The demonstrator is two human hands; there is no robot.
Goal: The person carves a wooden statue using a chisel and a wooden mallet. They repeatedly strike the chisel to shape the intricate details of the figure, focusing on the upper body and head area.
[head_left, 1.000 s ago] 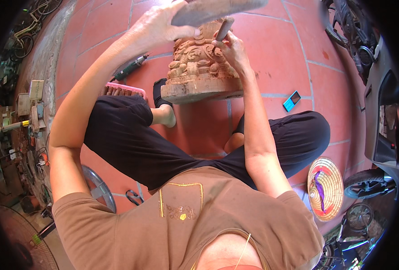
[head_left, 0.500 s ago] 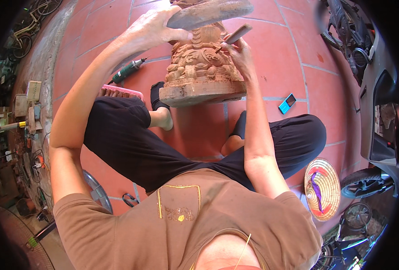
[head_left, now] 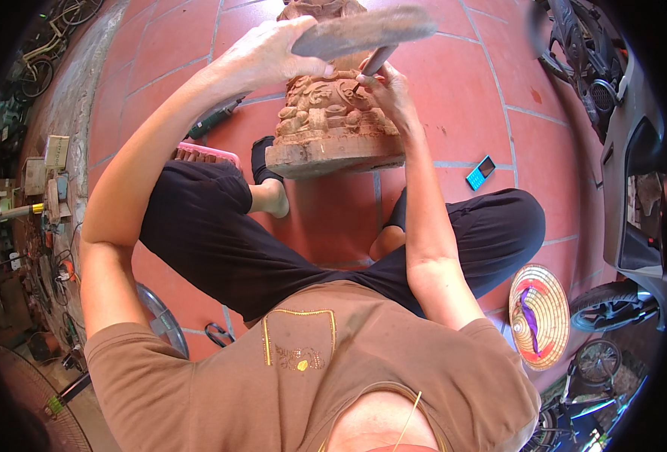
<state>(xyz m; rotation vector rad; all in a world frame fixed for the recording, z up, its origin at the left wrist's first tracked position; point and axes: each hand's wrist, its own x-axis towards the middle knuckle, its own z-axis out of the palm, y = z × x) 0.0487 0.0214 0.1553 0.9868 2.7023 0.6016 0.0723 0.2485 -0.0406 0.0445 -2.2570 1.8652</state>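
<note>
A brown wood carving (head_left: 320, 120), covered in relief and set on a thick base, stands on the floor beyond my feet. My left hand (head_left: 273, 59) is closed round one end of a flat wooden mallet (head_left: 371, 32), which reaches rightward over the carving and hides part of it. On the carving's right side, my right hand (head_left: 394, 96) grips a wood-carving chisel (head_left: 379, 60). Its dark tip meets the carved relief, and its handle top is close under the mallet; I cannot tell whether they touch.
A green power tool (head_left: 211, 120) and a pink tray (head_left: 229, 157) of wooden handles lie left of the carving. To the right are a blue keypad phone (head_left: 480, 173), a woven hat (head_left: 539, 320) and a parked motorbike (head_left: 635, 166). Scissors (head_left: 218, 334) lie by my left hip.
The mallet has shifted right and slightly down, toward the chisel. My right hand has moved a little left, with the chisel tilted more upright.
</note>
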